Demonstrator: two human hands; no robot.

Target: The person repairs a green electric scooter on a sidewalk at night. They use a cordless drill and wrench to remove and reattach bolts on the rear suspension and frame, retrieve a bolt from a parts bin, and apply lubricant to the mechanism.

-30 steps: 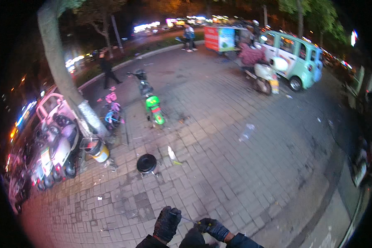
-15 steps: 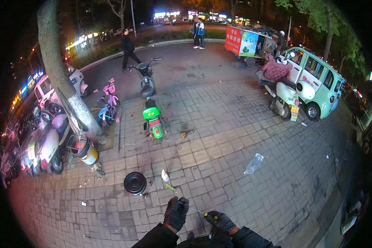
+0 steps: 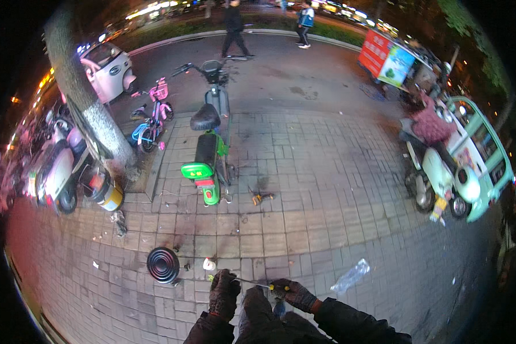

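A thin screwdriver [image 3: 262, 284] with a yellow handle is held level in front of me. My right hand [image 3: 296, 296], in a dark knitted glove, is closed round the handle. The metal shaft runs across to my left hand [image 3: 224, 294], gloved the same way, whose closed fingers pinch its far end; the tip is hidden there. Just beyond my left hand a small white bottle [image 3: 209, 264] is on the paving. To its left lies a black round dish [image 3: 163, 265] with ringed ridges.
A green and black electric bike [image 3: 206, 160] stands ahead, with an orange and dark tool [image 3: 262, 198] on the paving beside it. A bucket [image 3: 108, 195] is by the tree [image 3: 86, 103] at left. A clear plastic bag [image 3: 351, 276] lies right; scooters [image 3: 441, 166] stand farther off.
My view has tipped down and turned, so my legs now show. Both hands still hold the screwdriver, which is now more level. A walking person in the background has moved right.
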